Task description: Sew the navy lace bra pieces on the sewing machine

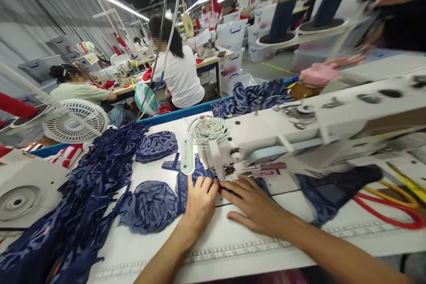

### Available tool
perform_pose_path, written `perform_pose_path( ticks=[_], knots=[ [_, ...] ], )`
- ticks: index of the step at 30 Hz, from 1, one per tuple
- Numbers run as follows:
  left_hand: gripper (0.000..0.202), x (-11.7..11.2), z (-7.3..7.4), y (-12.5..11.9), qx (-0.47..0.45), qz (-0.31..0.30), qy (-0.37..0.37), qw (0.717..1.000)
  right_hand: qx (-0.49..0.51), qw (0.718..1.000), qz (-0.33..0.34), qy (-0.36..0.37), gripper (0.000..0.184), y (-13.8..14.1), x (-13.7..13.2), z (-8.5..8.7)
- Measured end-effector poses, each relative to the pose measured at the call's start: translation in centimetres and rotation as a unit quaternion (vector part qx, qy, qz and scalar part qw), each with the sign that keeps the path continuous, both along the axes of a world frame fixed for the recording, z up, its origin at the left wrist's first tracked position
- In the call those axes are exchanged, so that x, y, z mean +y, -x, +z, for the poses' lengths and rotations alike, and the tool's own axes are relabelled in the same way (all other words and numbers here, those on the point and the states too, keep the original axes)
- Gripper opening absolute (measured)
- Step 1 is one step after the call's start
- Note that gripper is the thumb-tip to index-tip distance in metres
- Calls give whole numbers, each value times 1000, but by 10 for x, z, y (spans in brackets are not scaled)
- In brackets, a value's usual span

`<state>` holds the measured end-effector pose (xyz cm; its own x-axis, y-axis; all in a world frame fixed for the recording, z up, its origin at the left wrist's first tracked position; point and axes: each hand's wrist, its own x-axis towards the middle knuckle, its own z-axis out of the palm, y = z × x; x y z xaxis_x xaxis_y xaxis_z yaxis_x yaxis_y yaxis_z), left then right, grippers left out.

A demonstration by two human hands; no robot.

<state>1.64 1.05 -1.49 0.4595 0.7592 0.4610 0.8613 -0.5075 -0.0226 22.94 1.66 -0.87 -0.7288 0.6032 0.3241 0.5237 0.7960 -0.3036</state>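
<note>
My left hand (200, 199) presses its bent, closed fingers onto a navy patterned fabric piece (183, 193) beside the sewing machine's needle area. Across from it, my right hand (251, 206) lies low with fingers stretched and thumb apart, its fingertips reaching the dark cloth edge near the presser foot. The white sewing machine (253, 128) stands directly above both hands, and a lit lamp strip (187, 155) hangs at its head. What lies under my fingertips is mostly hidden.
Gathered navy pieces (149, 208) and a long navy fabric heap (96, 177) lie left. Right are a dark mesh piece (336, 191) and red-handled scissors (389, 208). A printed ruler (239, 248) runs along the front. A person in white (181, 75) sits beyond.
</note>
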Motion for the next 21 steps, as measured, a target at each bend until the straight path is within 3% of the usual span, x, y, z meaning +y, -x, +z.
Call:
perform_pose_path(
  ticks=[21],
  knots=[
    [29,-8,-4,2,8,30,13,999,-31,997,-7,-76,44,4,-11,-2]
  ],
)
